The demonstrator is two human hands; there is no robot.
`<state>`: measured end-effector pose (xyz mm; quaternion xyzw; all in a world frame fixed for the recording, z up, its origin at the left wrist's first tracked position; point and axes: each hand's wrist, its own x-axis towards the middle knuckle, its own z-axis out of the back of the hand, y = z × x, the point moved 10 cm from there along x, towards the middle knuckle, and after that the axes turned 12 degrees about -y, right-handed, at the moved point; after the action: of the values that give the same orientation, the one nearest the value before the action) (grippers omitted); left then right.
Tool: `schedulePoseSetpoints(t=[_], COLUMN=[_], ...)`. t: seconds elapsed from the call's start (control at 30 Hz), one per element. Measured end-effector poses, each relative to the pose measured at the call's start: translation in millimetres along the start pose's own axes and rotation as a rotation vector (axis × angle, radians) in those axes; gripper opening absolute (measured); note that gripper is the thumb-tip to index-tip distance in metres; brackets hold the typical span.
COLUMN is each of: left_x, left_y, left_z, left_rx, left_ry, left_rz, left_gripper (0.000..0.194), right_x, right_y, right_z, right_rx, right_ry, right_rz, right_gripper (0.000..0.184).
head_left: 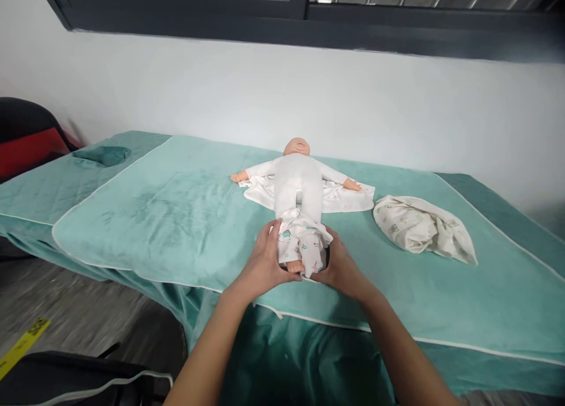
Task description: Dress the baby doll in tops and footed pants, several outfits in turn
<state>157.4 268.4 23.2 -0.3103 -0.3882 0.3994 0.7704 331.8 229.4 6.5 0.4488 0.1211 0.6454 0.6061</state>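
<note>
A baby doll (296, 182) in a white bodysuit lies on its back on a teal mat (185, 206), arms spread, head toward the wall. A white cloth (348, 199) lies under its upper body. Patterned white trousers (300, 241) are bunched around its legs. My left hand (265, 263) grips the trousers at the doll's left side near the foot, fingers curled. My right hand (342, 268) holds the trousers on the other side, fingers closed around the fabric.
A crumpled patterned garment (419, 226) lies on the mat to the right of the doll. A small teal pillow (103, 155) sits at the far left. A dark chair with red fabric (26, 141) stands left of the table. The white wall is just behind.
</note>
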Motion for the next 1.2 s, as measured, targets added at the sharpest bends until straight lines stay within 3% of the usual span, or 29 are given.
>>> schedulePoseSetpoints(t=[0.27, 0.47, 0.7, 0.83, 0.97, 1.1, 1.2], left_x=[8.3, 6.3, -5.7, -15.9, -27.6, -43.3, -61.4], left_y=[-7.2, 1.1, -6.5, -16.1, -24.1, -45.3, -57.9], left_z=[7.1, 11.2, 24.0, 25.9, 37.3, 49.8, 54.5], left_rx=[0.047, -0.071, -0.116, -0.263, -0.506, -0.558, -0.355], left_ry=[-0.069, -0.106, -0.089, 0.003, 0.092, 0.422, 0.717], left_rz=[-0.038, 0.125, 0.337, 0.394, 0.442, 0.407, 0.368], left_gripper=[0.095, 0.080, 0.061, 0.064, 0.075, 0.096, 0.089], right_x=[-4.5, -12.3, -25.1, -39.0, -32.7, -18.4, -25.2], right_y=[-8.7, -21.1, -29.0, -26.7, 3.9, 69.0, 109.9], right_z=[7.0, 9.9, 13.3, 6.9, 12.7, 18.8, 12.5], right_rx=[0.106, 0.239, 0.362, 0.597, 0.604, 0.542, 0.237], right_ry=[-0.061, -0.075, 0.007, 0.116, 0.191, 0.427, 0.706], right_rz=[-0.183, -0.328, -0.362, -0.476, -0.438, -0.215, 0.007], right_gripper=[0.086, 0.063, 0.030, 0.044, 0.056, 0.049, 0.032])
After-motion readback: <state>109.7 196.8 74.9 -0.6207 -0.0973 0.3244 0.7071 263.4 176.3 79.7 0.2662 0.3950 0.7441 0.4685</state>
